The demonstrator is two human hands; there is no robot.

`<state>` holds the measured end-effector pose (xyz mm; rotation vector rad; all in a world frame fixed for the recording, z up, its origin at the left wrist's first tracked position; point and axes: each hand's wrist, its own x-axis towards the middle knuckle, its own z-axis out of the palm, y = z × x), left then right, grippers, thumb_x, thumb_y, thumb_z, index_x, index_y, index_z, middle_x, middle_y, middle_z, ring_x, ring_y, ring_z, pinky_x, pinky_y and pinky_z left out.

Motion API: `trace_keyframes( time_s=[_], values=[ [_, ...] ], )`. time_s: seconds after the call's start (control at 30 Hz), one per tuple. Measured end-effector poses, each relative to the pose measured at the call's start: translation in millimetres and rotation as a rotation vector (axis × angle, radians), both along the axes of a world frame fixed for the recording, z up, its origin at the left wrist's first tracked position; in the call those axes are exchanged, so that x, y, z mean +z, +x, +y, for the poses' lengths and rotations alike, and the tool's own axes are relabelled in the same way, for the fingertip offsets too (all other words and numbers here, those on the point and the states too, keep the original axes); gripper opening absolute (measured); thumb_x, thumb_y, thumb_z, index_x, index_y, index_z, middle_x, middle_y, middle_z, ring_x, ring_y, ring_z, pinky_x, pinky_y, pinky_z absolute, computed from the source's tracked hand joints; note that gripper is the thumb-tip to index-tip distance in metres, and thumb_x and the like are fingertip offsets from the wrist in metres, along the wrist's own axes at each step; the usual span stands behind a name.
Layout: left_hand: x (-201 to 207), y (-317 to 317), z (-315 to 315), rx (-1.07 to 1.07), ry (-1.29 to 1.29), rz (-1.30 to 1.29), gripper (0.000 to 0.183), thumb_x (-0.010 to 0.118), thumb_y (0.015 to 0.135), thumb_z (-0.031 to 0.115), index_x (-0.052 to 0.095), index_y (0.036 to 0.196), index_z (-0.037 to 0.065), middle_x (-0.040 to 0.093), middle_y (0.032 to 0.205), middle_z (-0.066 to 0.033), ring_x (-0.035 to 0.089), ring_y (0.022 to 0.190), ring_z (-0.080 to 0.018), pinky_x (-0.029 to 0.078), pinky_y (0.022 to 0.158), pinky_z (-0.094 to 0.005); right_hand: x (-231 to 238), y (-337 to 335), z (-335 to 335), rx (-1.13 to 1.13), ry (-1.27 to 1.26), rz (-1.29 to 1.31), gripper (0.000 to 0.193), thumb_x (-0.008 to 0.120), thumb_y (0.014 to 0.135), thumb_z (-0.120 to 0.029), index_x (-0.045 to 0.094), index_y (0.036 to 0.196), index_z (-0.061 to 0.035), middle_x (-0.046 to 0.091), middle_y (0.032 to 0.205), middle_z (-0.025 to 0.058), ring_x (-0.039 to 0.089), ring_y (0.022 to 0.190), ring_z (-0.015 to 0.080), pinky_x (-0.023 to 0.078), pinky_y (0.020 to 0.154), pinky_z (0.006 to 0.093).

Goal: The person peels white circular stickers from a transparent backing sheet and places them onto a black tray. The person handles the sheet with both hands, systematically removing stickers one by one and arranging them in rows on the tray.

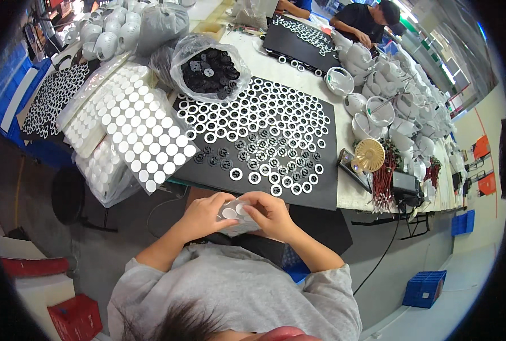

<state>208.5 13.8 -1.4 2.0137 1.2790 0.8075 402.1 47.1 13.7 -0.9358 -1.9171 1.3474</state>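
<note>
Close to my body, just off the table's front edge, my left hand (205,217) grips one side of a small sheet of white round stickers (230,213). My right hand (269,215) is closed at the sheet's other side, thumb and fingers pinching near a white disc. Whether that disc is peeled off, I cannot tell. Beyond my hands lies a black board (207,170) covered with white rings (236,174) with dark centres. Several bare black round parts (264,150) sit in its middle.
Large sheets of white round stickers (151,131) overlap the board's left. Behind it stands a plastic bag of black discs (210,71). White shells (378,108), a small gold fan (370,155) and red wires (385,184) crowd the right. A co-worker (366,20) sits across the table.
</note>
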Motion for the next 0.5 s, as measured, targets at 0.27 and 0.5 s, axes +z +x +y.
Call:
trace_keyframes(
  time_s=[0.27,0.5],
  values=[
    [2.1,-2.9,-2.3,-0.025,-0.091,-0.024,0.036,0.063,0.074,0.033,0.052,0.094,0.005,0.06,0.073,-0.0158,0.061,0.069,-0.032,0.047,0.06,-0.0387,13.8,-3.1,-3.0,-0.004,0.45,-0.262,0.023,0.062,0.074,-0.003,0.059,0.097,-0.0056,0.057,0.078,0.0083,0.055,0.07,0.0177,0.046,0.061,0.0272],
    [-1.9,-2.5,-0.2,-0.181,-0.214,0.042,0.031,0.059,0.076,0.03,0.055,0.089,0.002,0.059,0.07,-0.0198,0.059,0.064,-0.0343,0.046,0.057,-0.0382,12.8,-5.2,-2.7,0.139,0.733,-0.194,0.019,0.065,0.068,-0.007,0.06,0.086,-0.0076,0.055,0.082,0.0053,0.053,0.075,0.0229,0.043,0.063,0.0324]
  ],
)
